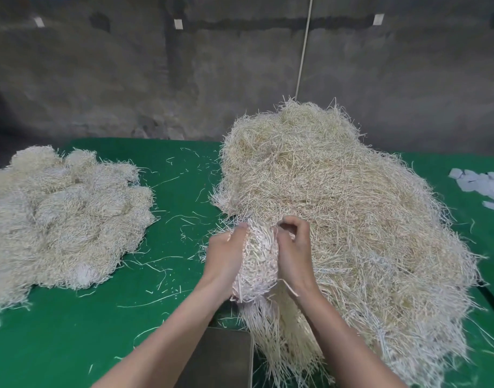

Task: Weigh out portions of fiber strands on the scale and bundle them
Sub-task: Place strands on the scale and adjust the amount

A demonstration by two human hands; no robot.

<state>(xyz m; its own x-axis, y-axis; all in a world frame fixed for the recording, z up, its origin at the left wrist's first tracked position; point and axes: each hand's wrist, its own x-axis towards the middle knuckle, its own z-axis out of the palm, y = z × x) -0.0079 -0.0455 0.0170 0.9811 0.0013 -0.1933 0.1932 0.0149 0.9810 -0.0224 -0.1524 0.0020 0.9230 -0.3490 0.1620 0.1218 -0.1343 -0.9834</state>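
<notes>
A handful of pale fiber strands (258, 259) stands gathered between both hands, its cut ends facing me and its tail hanging down toward the table. My left hand (225, 256) grips its left side with the thumb on top. My right hand (294, 250) grips its right side, fingers curled over the top. Behind and to the right rises the big loose heap of strands (338, 197). The grey scale platform (223, 357) lies below my forearms at the front edge, partly hidden by them and by hanging strands.
A lower pile of whitish strands (61, 217) covers the left of the green table (178, 191). Stray strands litter the cloth between the piles. White paper slips (489, 189) lie at the far right. A grey concrete wall stands behind.
</notes>
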